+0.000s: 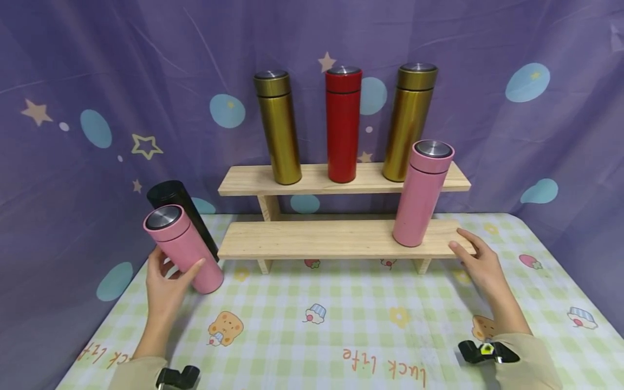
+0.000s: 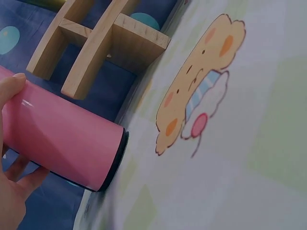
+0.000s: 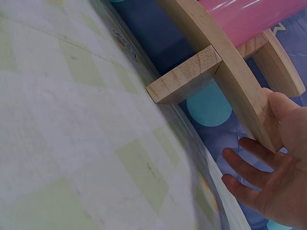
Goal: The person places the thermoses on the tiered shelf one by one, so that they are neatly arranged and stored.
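My left hand point(image 1: 166, 287) grips a pink thermos bottle point(image 1: 187, 246) with a steel-topped lid, thumb on one side and fingers on the other. In the left wrist view the bottle's dark base point(image 2: 115, 160) is at the tablecloth; I cannot tell if it touches. A black bottle point(image 1: 195, 216) stands just behind, partly hidden. At the right end of the two-tier wooden rack point(image 1: 312, 238), my right hand point(image 1: 482, 265) holds the lower board between thumb and index finger, the other fingers spread below. Another pink bottle point(image 1: 421, 197) stands on that lower board, near this hand.
On the upper board stand a gold bottle point(image 1: 280, 132) at left, a red bottle point(image 1: 343, 130) in the middle and a second gold bottle point(image 1: 409, 122) at right. A checked tablecloth point(image 1: 341, 325) covers the table. Behind it hangs a purple curtain point(image 1: 161, 70).
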A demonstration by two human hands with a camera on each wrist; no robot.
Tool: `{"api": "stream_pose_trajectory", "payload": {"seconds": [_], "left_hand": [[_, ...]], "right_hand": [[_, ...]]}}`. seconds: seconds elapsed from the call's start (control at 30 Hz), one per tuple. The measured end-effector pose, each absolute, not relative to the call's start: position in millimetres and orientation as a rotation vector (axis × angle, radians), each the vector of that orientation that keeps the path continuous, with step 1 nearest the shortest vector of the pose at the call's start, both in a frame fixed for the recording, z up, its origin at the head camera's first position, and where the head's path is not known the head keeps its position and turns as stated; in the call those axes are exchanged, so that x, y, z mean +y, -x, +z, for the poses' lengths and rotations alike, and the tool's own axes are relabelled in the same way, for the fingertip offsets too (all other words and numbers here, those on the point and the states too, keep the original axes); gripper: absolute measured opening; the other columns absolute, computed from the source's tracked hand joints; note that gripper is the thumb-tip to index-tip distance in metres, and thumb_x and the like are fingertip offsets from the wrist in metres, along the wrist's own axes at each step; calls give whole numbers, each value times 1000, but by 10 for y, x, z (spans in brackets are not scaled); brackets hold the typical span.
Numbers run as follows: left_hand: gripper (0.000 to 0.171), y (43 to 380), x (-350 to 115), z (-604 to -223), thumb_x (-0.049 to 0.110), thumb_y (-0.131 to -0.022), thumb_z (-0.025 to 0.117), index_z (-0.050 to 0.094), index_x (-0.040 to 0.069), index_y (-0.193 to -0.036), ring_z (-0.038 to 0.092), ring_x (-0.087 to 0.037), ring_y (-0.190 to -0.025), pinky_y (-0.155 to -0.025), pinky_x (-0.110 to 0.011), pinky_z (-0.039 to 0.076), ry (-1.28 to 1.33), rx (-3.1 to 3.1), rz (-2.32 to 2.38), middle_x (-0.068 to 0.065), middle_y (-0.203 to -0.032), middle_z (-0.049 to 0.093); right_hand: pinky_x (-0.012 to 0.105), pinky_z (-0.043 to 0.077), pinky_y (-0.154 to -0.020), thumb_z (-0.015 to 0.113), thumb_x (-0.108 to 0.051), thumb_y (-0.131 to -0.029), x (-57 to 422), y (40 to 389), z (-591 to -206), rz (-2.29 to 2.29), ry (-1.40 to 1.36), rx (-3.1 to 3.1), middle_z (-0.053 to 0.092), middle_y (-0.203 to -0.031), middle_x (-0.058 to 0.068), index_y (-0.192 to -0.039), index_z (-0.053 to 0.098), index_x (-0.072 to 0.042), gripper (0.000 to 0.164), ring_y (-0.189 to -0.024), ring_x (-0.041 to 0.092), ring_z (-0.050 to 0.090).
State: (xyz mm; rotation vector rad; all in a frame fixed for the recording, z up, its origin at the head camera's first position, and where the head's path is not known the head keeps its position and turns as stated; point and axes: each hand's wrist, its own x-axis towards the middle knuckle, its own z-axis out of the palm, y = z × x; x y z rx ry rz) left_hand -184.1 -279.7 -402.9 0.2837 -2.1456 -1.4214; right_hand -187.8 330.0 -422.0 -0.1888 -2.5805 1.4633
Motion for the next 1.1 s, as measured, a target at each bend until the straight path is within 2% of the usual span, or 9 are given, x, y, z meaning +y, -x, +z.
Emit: {"api": "stream_pose_trajectory", "payload": {"seconds": [0.13, 0.23, 0.5, 0.67, 1.1], "left_hand": [[82, 1820, -2788, -4037, 16, -82, 83, 38, 23, -150, 49, -9, -111, -88, -22, 45, -276, -2113, -1431, 4, -133, 48], [81, 1791, -2771, -4028, 14, -81, 83, 40, 22, -149, 49, -8, -110, -87, -19, 44, -257, -2090, -1419, 7, -130, 48], [76, 1701, -2671, -3946, 4, -80, 81, 42, 17, -144, 49, -9, -110, -85, -16, 42, -137, -1956, -1426, 11, -126, 49], [73, 1656, -2583, -3835, -3, -81, 76, 41, 13, -143, 50, -14, -112, -85, -17, 43, -23, -1836, -1482, 5, -126, 51], [71, 1590, -2367, -3631, -15, -73, 72, 46, 5, -136, 53, -20, -109, -87, -20, 46, 223, -1590, -1628, -8, -125, 55]], "right_hand": [[10, 48, -71, 54, -51, -98, 3290, 1884, -4203, 1461, 187, -2578, 19, -159, 25, -156, 31, -11, 73, -96, 5, 51], [9, 47, -70, 54, -51, -98, 3286, 1891, -4200, 1465, 185, -2570, 19, -159, 25, -156, 32, -11, 73, -92, -2, 49], [9, 47, -71, 54, -50, -99, 3287, 1895, -4210, 1473, 173, -2571, 18, -159, 25, -156, 31, -10, 73, -93, 0, 50], [10, 48, -71, 54, -51, -99, 3299, 1884, -4222, 1479, 182, -2576, 17, -160, 25, -156, 31, -11, 73, -93, -1, 50], [12, 49, -72, 55, -51, -98, 3311, 1889, -4231, 1492, 200, -2565, 17, -160, 25, -156, 31, -11, 74, -89, -5, 49]]}}
